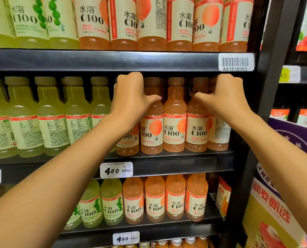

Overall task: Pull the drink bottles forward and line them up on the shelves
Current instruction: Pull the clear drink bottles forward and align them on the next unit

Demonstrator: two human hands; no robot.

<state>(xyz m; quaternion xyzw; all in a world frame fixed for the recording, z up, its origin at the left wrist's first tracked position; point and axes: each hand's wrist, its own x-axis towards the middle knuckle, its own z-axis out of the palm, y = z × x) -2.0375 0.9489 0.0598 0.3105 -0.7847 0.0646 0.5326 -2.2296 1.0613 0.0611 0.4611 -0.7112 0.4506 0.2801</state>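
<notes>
Several orange C100 drink bottles (174, 122) stand in a row at the front of the middle shelf (167, 158), right of several green ones (50, 119). My left hand (131, 97) reaches over the neck of the leftmost orange bottle (127, 142), fingers curled behind it and thumb stretched right. My right hand (224, 97) curls round the neck of the rightmost orange bottle (219, 135), thumb pointing left. Both necks and caps are hidden by the hands. The three orange bottles between my hands stand free.
The shelf above (113, 59) carries green and orange bottles; the shelf below (149, 228) holds the same kinds. Price tags (116, 170) sit on the shelf edges. A black upright post (267, 68) borders the right side, with a printed carton (274, 212) beyond it.
</notes>
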